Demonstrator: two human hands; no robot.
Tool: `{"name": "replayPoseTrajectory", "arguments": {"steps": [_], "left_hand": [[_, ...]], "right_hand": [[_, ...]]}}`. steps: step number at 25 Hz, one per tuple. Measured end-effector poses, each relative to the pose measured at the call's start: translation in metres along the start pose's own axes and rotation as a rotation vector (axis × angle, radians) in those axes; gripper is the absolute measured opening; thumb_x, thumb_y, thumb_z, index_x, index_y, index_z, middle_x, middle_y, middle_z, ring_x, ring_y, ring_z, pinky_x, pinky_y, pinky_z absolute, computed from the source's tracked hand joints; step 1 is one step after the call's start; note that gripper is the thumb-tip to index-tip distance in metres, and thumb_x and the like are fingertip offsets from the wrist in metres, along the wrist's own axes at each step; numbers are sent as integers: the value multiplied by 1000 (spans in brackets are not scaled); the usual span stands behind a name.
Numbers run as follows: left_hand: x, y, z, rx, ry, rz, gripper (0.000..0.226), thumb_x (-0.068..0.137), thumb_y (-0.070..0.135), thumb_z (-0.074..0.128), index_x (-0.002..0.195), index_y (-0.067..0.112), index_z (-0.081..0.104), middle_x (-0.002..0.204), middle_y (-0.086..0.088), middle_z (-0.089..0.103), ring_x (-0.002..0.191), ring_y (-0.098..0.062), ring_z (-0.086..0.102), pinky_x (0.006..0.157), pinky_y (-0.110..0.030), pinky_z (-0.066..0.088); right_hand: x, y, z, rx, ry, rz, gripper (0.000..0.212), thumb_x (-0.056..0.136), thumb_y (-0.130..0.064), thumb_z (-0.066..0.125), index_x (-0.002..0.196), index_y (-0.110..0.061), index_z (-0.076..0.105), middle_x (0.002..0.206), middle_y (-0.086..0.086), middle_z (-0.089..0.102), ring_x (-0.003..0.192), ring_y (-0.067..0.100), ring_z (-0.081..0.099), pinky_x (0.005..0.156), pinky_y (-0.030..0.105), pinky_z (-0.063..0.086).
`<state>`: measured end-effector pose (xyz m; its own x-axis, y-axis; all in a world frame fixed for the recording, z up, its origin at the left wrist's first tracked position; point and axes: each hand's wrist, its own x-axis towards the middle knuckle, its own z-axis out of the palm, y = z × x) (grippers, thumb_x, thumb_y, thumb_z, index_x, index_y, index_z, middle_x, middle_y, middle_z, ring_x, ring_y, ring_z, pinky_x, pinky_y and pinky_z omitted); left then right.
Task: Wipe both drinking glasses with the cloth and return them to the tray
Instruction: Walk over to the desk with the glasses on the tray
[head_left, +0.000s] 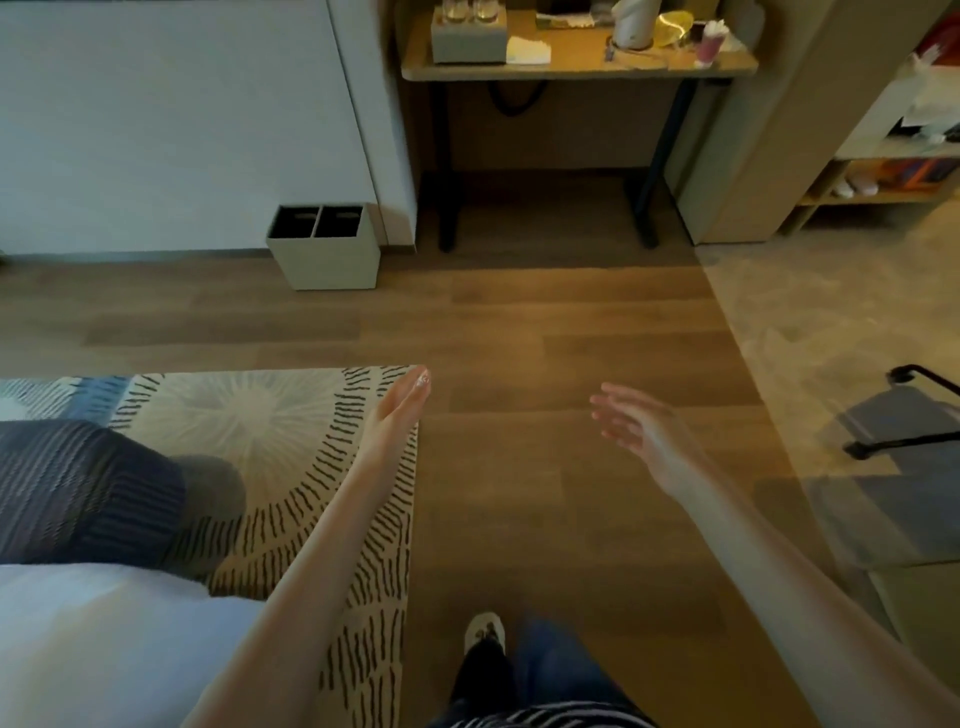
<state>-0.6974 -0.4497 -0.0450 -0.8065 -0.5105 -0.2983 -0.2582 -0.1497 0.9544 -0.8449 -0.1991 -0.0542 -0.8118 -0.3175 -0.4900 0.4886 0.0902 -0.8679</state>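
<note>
Item 1. Left hand (399, 406): we record it held forward over the edge of the rug (260, 415). The fingers are straight and close together, seen edge-on, and they hold nothing.

Item 2. Right hand (629, 422): we record it held forward over the wooden floor (545, 332). The fingers are loosely spread and a little blurred, and they hold nothing.

Item 3. Drinking glasses, two: the left glass (456, 10) and the right glass (487, 9) stand upright side by side in the grey tray (467, 45). The top edge of the view cuts off their rims. We place both well apart from either hand.

Item 4. Cloth (527, 52): pale and folded, it lies on the desk (571, 70) just beside the tray, on its right.

Item 5. Desk: it has a wooden top on dark legs and stands against the far wall, with the tray at its left end. We also list on it a white vessel (631, 23) and a pink cup (709, 48).

Item 6. Bin (324, 249): pale, with two compartments, it stands on the floor by the wall, left of the desk.

Item 7. Shoe (484, 631): light-coloured, it is on the floor below the hands, at the end of a dark trouser leg.

Item 8. Chair (904, 441): it has a dark frame and sits at the right edge, partly out of view.
</note>
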Motion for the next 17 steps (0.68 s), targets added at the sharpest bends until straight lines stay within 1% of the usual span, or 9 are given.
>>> {"name": "replayPoseTrajectory", "arguments": {"steps": [2,4,6,8,11,14,17], "left_hand": [[26,11,6,2,-16,0,55,95,40,54,145,19,45,147,1,50,136,-15,46,109,-30,36],[57,18,11,2,-29,-16,54,95,40,54,145,20,45,148,2,49,136,-15,45,108,-30,35],[91,24,16,7,-29,-17,58,92,45,57,143,22,47,149,0,48,137,-16,45,113,-36,34],[124,30,23,4,-13,-35,62,87,52,61,141,24,49,151,0,46,136,-15,46,115,-40,34],[174,48,39,-9,-24,-74,51,95,45,54,141,23,48,144,2,53,131,-13,51,115,-41,34],[222,70,52,-39,-4,-65,47,97,40,50,140,21,50,140,2,57,127,-11,54,114,-40,34],[262,86,57,-92,0,-37,43,101,34,44,140,19,50,140,2,58,127,-10,54,113,-37,34]], "right_hand": [[25,-12,1,21,14,6,29,93,-9,52,121,-8,59,110,8,68,102,24,63,86,35,50],[53,-26,1,36,17,13,25,94,-10,52,117,-11,62,111,8,68,103,24,64,87,36,51],[85,-41,2,39,13,9,21,94,-10,52,111,-14,63,112,8,68,104,24,64,89,37,51],[116,-57,4,48,18,11,22,94,-9,51,112,-12,63,114,10,68,103,24,63,90,39,49],[162,-78,4,97,26,31,24,93,-7,51,115,-8,62,117,15,66,104,26,62,91,39,49],[205,-101,8,116,12,57,26,92,-5,53,116,-4,62,117,17,66,106,28,61,93,40,48],[243,-127,18,99,-7,66,18,93,-7,52,105,-10,65,112,14,67,104,27,62,94,40,47]]}}
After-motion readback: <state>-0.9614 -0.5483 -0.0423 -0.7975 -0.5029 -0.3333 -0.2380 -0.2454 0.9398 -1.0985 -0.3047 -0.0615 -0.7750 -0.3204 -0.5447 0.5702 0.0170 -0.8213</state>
